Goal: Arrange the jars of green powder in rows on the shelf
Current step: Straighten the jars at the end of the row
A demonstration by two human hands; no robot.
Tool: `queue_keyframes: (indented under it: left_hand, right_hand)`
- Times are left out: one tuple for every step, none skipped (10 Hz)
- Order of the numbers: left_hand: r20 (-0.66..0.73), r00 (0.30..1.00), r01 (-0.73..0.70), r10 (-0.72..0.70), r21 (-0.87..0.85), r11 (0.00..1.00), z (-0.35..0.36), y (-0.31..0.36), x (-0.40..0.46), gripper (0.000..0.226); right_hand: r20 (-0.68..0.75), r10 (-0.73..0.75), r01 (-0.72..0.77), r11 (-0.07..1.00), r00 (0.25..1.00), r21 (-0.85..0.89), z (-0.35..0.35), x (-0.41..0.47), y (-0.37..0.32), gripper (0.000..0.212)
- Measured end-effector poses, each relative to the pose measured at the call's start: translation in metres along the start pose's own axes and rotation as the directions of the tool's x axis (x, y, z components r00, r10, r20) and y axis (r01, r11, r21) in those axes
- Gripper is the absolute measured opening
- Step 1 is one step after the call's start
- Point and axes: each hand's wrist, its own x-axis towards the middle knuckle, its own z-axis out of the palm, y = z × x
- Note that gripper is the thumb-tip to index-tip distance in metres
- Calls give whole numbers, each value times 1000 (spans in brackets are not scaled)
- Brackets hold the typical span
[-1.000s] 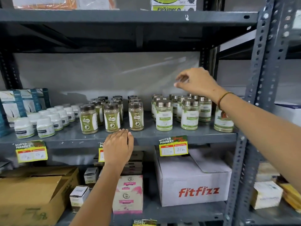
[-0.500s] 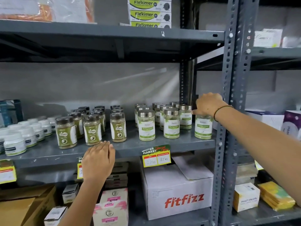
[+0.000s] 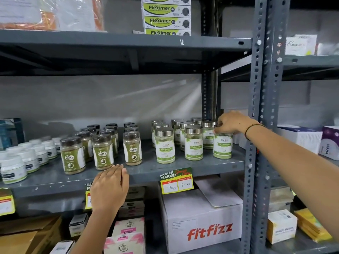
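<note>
**Grey metal shelf with jars of green powder, one hand on a jar's lid**

Grey steel shelving fills the view, seen from the person's head looking slightly down. On the middle shelf [image 3: 183,170] stand two groups of jars. Toward the right, the silver-lidded jars [image 3: 193,143] with white and green labels stand upright in rows running front to back; three are at the front, the others behind them.

The right hand [image 3: 232,123] reaches in from the right, past the upright post [image 3: 260,125]. Its fingers are curled down over the lid of the rightmost front jar [image 3: 222,147], gripping it from above. That jar stands upright near the shelf's right end, just beside its neighbour in the front row. Whether its base rests fully on the shelf is hard to judge from this angle.

The left hand [image 3: 110,187] lies at the front edge of the shelf, fingers pressed together and flat, holding nothing. Just beyond its fingertips stand the dark-lidded jars [image 3: 102,153] of olive powder, also in rows. Further left are white tubs [image 3: 27,160].

A yellow price tag [image 3: 177,182] hangs from the shelf edge. Below it sits a white fitfizz box [image 3: 203,226]. Green and white Fleximer boxes [image 3: 166,15] are stacked on the shelf above.
</note>
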Motion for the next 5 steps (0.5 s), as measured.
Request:
queue_keyframes:
  left_hand:
    - [5,1000,3,-3,-14,1000,-1,1,0,50]
    - [-9,1000,-3,3,-28,1000,-1,1,-1,51]
    - [-8,1000,-1,1,-29,1000,-1,2,-1,52]
    - [-10,1000,1,-1,-28,1000,-2,3,-2,51]
    - [-22,1000,-1,1,-17,1000,-2,3,-2,50]
  right_hand:
    - [10,-40,39,998,999,58,1,2,3,48]
    - [8,-71,69,987,997,147,3,2,6,55]
    - [-4,-99,98,976,995,196,5,1,9,57]
    - [-19,-101,102,967,995,233,6,1,10,56]
    - [-29,-96,101,959,995,265,8,2,11,56]
